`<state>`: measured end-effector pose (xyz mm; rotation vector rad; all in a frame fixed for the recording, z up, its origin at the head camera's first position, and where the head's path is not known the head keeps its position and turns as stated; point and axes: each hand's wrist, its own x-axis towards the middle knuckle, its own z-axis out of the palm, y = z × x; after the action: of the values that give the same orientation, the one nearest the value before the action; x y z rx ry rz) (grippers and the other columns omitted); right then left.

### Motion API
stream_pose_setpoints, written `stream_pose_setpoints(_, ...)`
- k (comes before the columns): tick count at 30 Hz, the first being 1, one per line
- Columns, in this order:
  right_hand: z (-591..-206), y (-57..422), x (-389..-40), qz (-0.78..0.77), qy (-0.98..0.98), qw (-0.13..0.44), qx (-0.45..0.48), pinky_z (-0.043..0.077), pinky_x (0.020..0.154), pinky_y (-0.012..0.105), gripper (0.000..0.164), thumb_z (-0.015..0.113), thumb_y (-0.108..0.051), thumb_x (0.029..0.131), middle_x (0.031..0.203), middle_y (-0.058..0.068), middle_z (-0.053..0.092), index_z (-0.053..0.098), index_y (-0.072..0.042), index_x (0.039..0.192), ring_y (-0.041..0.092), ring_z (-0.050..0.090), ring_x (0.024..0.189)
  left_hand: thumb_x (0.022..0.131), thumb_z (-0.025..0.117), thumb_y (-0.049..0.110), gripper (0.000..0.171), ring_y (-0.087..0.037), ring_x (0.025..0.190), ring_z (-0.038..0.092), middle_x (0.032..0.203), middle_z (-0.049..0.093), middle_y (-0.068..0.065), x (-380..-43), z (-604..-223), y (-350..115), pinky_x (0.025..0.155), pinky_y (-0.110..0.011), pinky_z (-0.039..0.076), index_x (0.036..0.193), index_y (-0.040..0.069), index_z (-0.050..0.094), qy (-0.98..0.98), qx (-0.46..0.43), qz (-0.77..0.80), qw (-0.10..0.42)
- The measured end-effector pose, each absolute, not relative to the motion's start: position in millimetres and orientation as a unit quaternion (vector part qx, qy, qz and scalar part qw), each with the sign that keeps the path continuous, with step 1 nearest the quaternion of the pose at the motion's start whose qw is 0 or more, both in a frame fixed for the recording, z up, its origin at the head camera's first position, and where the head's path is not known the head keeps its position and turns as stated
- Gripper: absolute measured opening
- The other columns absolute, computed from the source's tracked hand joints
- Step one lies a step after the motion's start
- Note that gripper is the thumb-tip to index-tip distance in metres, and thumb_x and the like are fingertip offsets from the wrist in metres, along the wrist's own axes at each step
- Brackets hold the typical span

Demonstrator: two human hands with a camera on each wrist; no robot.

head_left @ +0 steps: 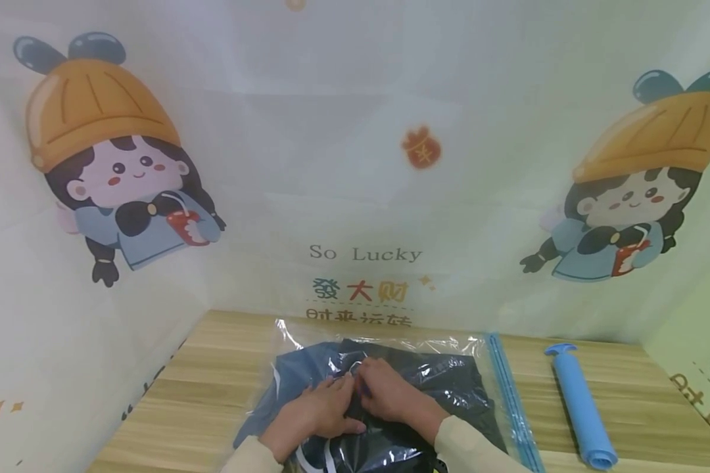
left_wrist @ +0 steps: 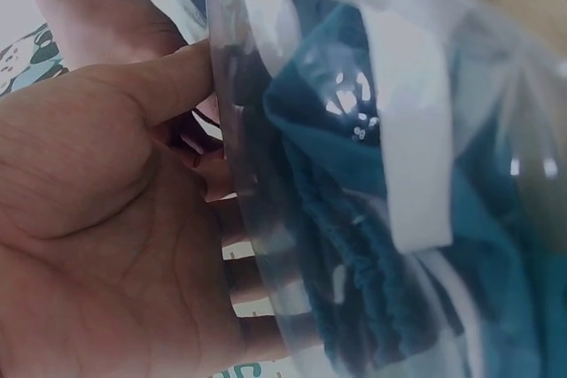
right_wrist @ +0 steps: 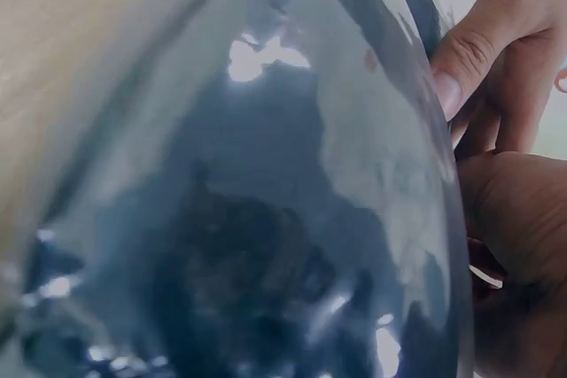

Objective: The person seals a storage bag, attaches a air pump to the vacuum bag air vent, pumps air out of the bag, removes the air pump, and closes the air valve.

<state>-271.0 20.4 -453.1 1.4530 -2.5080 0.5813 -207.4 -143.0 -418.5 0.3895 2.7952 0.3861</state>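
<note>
A clear plastic storage bag (head_left: 384,342) holds folded clothes, dark blue and black with white stripes, and lies puffed up on the table. My left hand (head_left: 322,410) rests on top of it, fingers extended towards the bag's middle. Beside it my right hand (head_left: 387,392) has its fingers curled at the bag's small round valve, whose pale rim shows at the fingertips in the head view. Most of the valve is hidden behind the fingers. In the left wrist view, blue cloth (left_wrist: 354,157) with a white band shows through the plastic.
A blue zip strip (head_left: 511,401) runs down the bag's right edge. Further right, a blue hand pump (head_left: 582,407) with a T-shaped handle lies on the wooden table (head_left: 171,401). A printed cloth backdrop (head_left: 331,164) rises behind the table and at both sides.
</note>
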Motion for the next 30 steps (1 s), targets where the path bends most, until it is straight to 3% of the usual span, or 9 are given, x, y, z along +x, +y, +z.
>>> stream_pose_setpoints(4, -456, 20, -270, 0.206, -0.836, 0.114, 0.496, 0.047, 0.076, 0.033, 0.019, 0.073, 0.003, 0.081, 0.079, -0.003, 0.052, 0.060, -0.010, 0.080, 0.016, 0.053, 0.076, 0.090, 0.076, 0.044, 0.079, -0.046, 0.137, 0.040, 0.148, 0.048, -0.023, -207, -418, -143, 0.103, -0.071, 0.033, 0.145, -0.001, 0.042, 0.971, 0.141, 0.136, 0.135)
stream_pose_setpoints(9, -456, 21, -267, 0.219, -0.854, 0.093, 0.463, 0.049, 0.083, 0.038, 0.025, 0.076, 0.006, 0.080, 0.091, 0.002, 0.052, 0.058, -0.008, 0.091, 0.022, 0.054, 0.086, 0.090, 0.075, 0.047, 0.080, -0.045, 0.138, 0.039, 0.151, 0.045, -0.022, -208, -419, -142, 0.103, -0.071, 0.033, 0.148, 0.001, 0.041, 0.971, 0.143, 0.130, 0.138)
stream_pose_setpoints(16, -448, 24, -261, 0.185, -0.917, 0.065, 0.347, 0.052, 0.074, 0.044, 0.039, 0.084, -0.017, 0.084, 0.096, 0.012, 0.052, 0.057, -0.002, 0.109, 0.031, 0.056, 0.086, 0.090, 0.076, 0.046, 0.078, -0.044, 0.137, 0.040, 0.150, 0.047, -0.021, -209, -423, -141, 0.103, -0.071, 0.033, 0.145, 0.001, 0.044, 0.975, 0.136, 0.115, 0.136)
stream_pose_setpoints(24, -445, 26, -261, 0.145, -0.931, 0.052, 0.331, 0.055, 0.073, 0.043, 0.048, 0.084, -0.027, 0.085, 0.090, 0.014, 0.060, 0.059, 0.004, 0.111, 0.028, 0.061, 0.081, 0.090, 0.076, 0.045, 0.076, -0.044, 0.138, 0.040, 0.150, 0.047, -0.020, -208, -421, -141, 0.104, -0.070, 0.033, 0.145, 0.003, 0.045, 0.974, 0.131, 0.119, 0.141)
stream_pose_setpoints(30, -444, 26, -263, 0.148, -0.929, 0.040, 0.336, 0.052, 0.066, 0.037, 0.039, 0.084, -0.024, 0.085, 0.084, 0.007, 0.057, 0.061, -0.001, 0.106, 0.022, 0.055, 0.075, 0.090, 0.077, 0.044, 0.073, -0.045, 0.137, 0.040, 0.150, 0.047, -0.020, -208, -421, -140, 0.104, -0.071, 0.033, 0.143, 0.004, 0.047, 0.974, 0.135, 0.116, 0.137)
